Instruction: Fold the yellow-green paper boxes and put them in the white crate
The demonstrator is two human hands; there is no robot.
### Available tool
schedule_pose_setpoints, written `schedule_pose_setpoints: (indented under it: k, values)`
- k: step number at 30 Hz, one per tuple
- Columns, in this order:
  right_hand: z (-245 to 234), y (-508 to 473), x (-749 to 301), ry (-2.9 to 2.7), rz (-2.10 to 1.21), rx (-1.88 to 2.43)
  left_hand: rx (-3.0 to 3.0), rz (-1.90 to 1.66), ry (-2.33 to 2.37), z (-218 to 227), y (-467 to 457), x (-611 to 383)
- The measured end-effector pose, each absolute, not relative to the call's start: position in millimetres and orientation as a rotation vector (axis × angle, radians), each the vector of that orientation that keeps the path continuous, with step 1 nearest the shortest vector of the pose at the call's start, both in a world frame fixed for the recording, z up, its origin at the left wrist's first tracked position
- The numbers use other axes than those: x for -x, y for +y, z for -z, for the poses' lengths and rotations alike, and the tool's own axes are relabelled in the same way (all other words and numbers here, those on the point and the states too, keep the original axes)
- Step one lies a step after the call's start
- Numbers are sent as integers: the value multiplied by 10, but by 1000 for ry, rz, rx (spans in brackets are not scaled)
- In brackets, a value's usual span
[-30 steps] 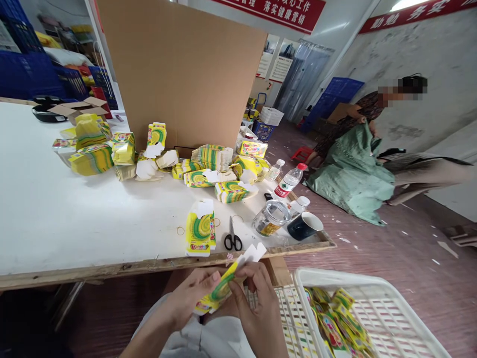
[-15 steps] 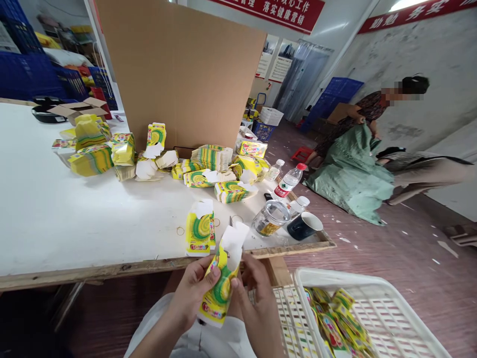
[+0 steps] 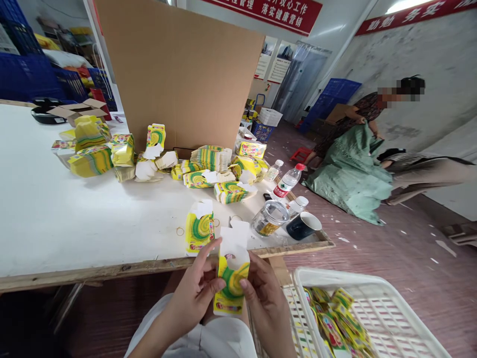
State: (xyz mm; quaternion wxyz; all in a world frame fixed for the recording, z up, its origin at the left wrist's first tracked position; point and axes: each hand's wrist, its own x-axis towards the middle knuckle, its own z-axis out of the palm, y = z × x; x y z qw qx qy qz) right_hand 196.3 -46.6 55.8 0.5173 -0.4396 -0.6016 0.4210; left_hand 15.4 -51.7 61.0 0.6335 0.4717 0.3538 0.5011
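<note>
Both hands hold a small yellow-and-green printed carton (image 3: 231, 278) upright in front of my lap, its white top flaps standing open. My left hand (image 3: 196, 293) grips its left side with thumb and fingers. My right hand (image 3: 263, 298) pinches its right side. Just beyond, near the table's front edge, lies a stack of flat cartons of the same print (image 3: 199, 229). Further back, many more flat and folded cartons (image 3: 208, 164) lie in heaps on the white table (image 3: 55, 214).
A white plastic basket (image 3: 372, 298) holding several finished cartons sits at my right. A glass jar (image 3: 270, 219), a dark mug (image 3: 303, 226) and a water bottle (image 3: 288, 181) stand on the table's right corner. A large cardboard sheet (image 3: 182, 74) stands behind. Another person (image 3: 357, 144) handles a green sack on the floor.
The carton went from flat and tilted to opened and upright between my hands, with its flaps raised. It now hides the scissors on the table.
</note>
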Motion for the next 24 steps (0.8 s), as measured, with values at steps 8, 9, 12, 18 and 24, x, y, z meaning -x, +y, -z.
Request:
schedule_pose_setpoints:
  k: [8,9,12,18,24]
  values:
    - [-691,-510,-2067,-1553,-1129,1053,-998,-1065,644,-664,-505,-105]
    - [-710,-511,-2062,-1553,-1143,1058,-994,-1056,636,-664,-515,-105]
    - [-766,-488,-2041,-1579,-1096,1099,-977,-1024,637,-655,-553,-113]
    - [-712,-429,-2026,-1455,-794,1106,-996,-976,642,-612,-552,-150]
    - [-766,-430,-2107,-1522,-803,1156,-1129,-1086,814,-565,-484,-195]
